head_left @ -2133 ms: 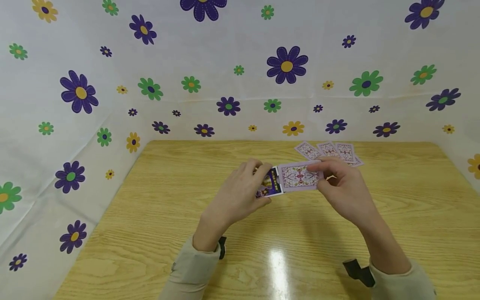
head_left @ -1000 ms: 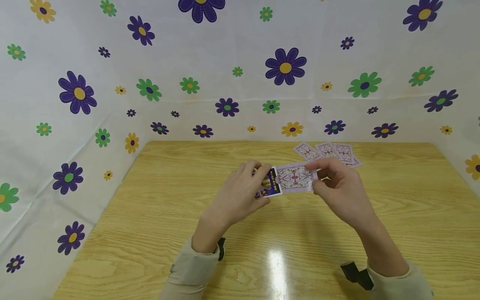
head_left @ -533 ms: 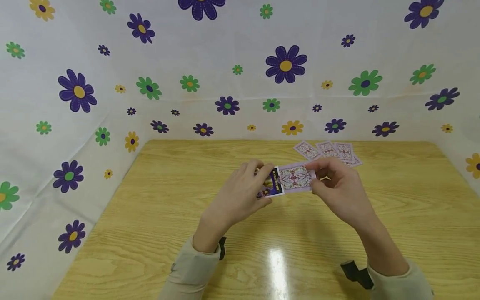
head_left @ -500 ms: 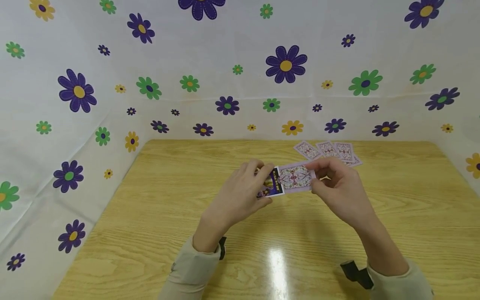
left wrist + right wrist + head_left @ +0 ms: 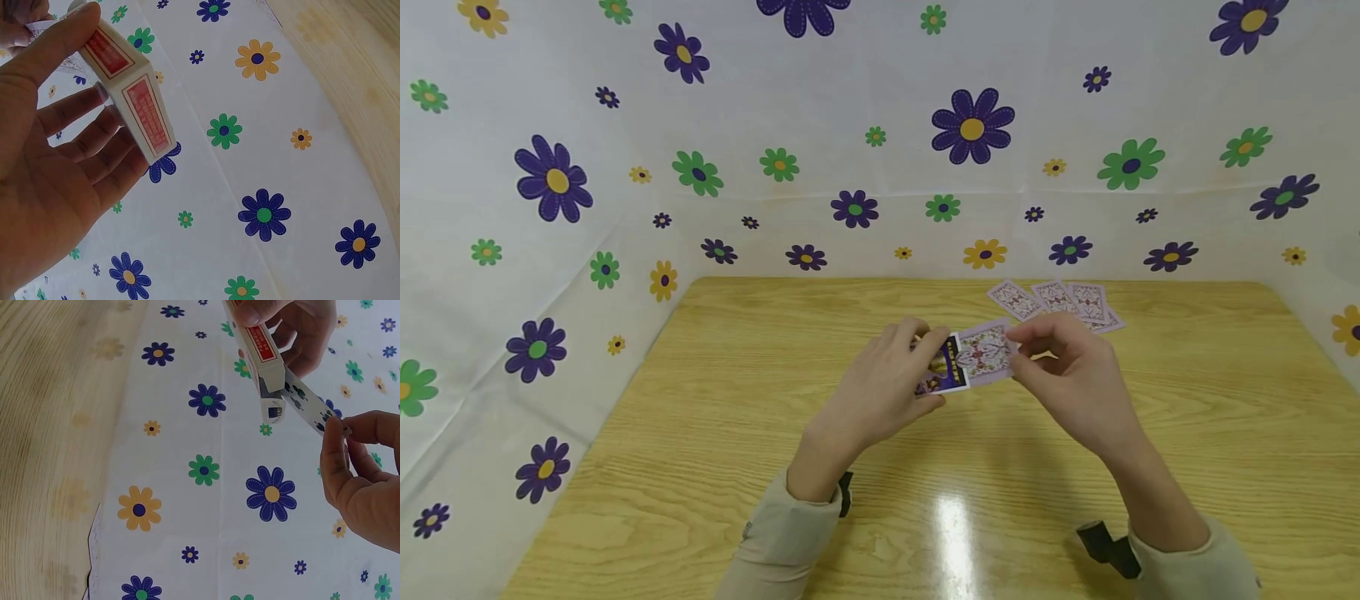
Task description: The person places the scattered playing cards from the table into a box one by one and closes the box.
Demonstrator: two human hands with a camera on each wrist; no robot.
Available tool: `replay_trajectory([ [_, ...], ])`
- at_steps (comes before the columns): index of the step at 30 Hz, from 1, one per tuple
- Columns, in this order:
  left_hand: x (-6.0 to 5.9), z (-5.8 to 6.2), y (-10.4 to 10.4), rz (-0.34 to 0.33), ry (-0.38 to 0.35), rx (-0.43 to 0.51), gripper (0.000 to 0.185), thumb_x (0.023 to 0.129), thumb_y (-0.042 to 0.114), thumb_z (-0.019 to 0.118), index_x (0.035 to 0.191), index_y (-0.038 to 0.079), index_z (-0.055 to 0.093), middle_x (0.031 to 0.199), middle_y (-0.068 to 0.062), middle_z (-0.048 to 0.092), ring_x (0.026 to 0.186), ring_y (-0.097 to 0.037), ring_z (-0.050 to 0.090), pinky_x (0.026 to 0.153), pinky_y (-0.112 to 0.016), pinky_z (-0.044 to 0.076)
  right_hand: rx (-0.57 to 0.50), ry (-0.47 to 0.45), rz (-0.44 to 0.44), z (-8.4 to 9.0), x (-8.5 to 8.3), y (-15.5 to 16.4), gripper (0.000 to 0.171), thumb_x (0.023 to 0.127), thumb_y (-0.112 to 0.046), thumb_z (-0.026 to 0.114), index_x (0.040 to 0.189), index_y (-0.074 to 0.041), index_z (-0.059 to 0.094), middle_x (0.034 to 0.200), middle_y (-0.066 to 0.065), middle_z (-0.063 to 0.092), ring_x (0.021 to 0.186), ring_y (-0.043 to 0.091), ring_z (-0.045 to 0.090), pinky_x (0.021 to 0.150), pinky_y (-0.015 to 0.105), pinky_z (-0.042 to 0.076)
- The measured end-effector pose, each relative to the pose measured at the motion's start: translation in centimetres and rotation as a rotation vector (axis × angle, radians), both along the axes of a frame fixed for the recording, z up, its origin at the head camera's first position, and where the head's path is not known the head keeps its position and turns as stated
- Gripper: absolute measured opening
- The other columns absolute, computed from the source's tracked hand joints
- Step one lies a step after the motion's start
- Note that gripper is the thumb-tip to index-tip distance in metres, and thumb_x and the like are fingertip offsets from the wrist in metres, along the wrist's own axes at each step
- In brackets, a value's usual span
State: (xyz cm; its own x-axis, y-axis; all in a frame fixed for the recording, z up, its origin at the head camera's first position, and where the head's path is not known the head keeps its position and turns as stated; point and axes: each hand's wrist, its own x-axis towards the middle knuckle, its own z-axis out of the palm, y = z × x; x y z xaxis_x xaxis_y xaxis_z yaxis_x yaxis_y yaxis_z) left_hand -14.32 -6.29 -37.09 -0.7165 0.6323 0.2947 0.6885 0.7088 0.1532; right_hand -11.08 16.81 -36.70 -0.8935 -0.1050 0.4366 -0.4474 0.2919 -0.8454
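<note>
My left hand (image 5: 917,360) grips a purple card box (image 5: 946,367) above the middle of the wooden table (image 5: 715,433). In the left wrist view the box (image 5: 134,100) shows red-labelled sides, held between thumb and fingers. My right hand (image 5: 1019,348) pinches a thin stack of lilac-backed cards (image 5: 987,354) whose left end sits inside the box mouth. In the right wrist view the cards (image 5: 304,407) stick out of the box (image 5: 260,355), with the right fingers (image 5: 337,456) at their free end.
Three lilac-backed cards (image 5: 1058,301) lie fanned, face down, at the table's far right. White sheets with flower prints (image 5: 880,142) wall in the table at the back and on both sides.
The stack of cards has slid leftward, deeper into the box, and my right hand has moved left with it. The left hand has stayed almost still.
</note>
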Motion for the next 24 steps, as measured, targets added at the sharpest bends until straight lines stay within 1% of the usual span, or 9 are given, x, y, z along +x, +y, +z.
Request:
replay_trajectory([
  [5,-0.07,-0.06,-0.08,0.002,0.001,0.003,0.076,0.081,0.030,0.084,0.143,0.006,0.047,0.129,-0.015,0.053,0.112,-0.027,0.055,0.093,-0.039,0.051,0.004,0.028,0.008,0.09,0.15,-0.24,0.018,0.087,0.013,0.064,0.103,0.005,0.065,0.101,0.012,0.061,0.089,0.010,0.060,0.073,0.019,0.056],
  [14,-0.03,0.06,-0.13,0.017,-0.019,0.003,0.074,0.083,0.032,0.082,0.143,0.007,0.047,0.129,-0.015,0.053,0.112,-0.027,0.055,0.092,-0.039,0.051,0.059,0.054,-0.007,0.14,0.34,-0.66,0.015,0.089,0.008,0.066,0.101,0.000,0.070,0.097,0.007,0.067,0.085,0.010,0.061,0.071,0.019,0.055],
  [24,0.05,0.21,-0.06,0.018,-0.015,-0.004,0.076,0.082,0.031,0.083,0.143,0.007,0.047,0.129,-0.015,0.052,0.112,-0.027,0.055,0.091,-0.039,0.052,0.090,0.017,0.011,0.03,0.51,-1.01,0.016,0.091,0.004,0.066,0.105,-0.001,0.071,0.103,0.008,0.068,0.087,0.010,0.061,0.074,0.019,0.054],
])
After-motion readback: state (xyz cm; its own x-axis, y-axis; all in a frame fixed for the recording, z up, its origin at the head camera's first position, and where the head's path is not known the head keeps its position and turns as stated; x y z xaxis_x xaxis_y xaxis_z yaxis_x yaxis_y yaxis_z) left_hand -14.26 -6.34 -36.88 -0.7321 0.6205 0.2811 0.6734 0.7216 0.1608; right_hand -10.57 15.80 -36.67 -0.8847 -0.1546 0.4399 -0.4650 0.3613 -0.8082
